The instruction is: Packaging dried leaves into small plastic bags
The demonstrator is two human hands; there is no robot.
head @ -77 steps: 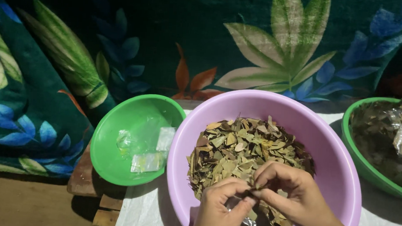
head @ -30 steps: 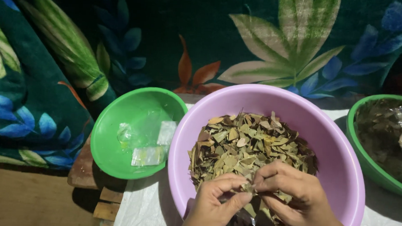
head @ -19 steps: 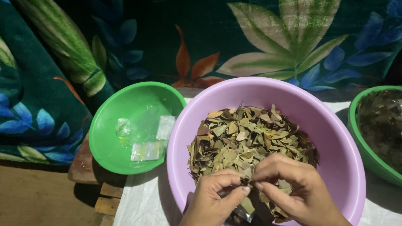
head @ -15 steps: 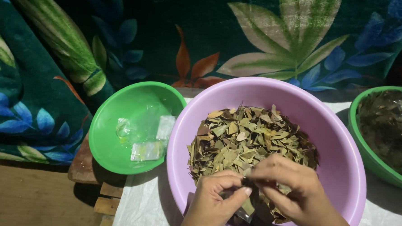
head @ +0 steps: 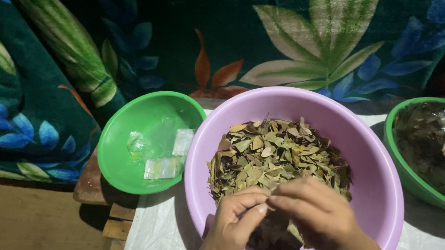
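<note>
A purple plastic basin (head: pixel 376 161) holds a heap of dried, broken leaves (head: pixel 276 155). My left hand (head: pixel 236 218) and my right hand (head: pixel 313 214) meet over the near part of the heap, fingertips pinched together on a small piece of dried leaf between them. Below the hands something dark lies in the basin, mostly hidden. Both hands stay inside the basin's near rim.
A green bowl (head: pixel 116 160) with small clear plastic packets (head: pixel 163 167) sits left of the basin. A second green bowl (head: pixel 410 178) at the right edge holds dark leaves and clear plastic. A leaf-patterned cloth (head: pixel 186 43) hangs behind. White sheeting (head: pixel 153 232) covers the surface over a wooden board (head: pixel 28 221).
The camera view shifted slightly. My hands stayed at the near side of the heap, fingertips working and now pinched together on a leaf piece.
</note>
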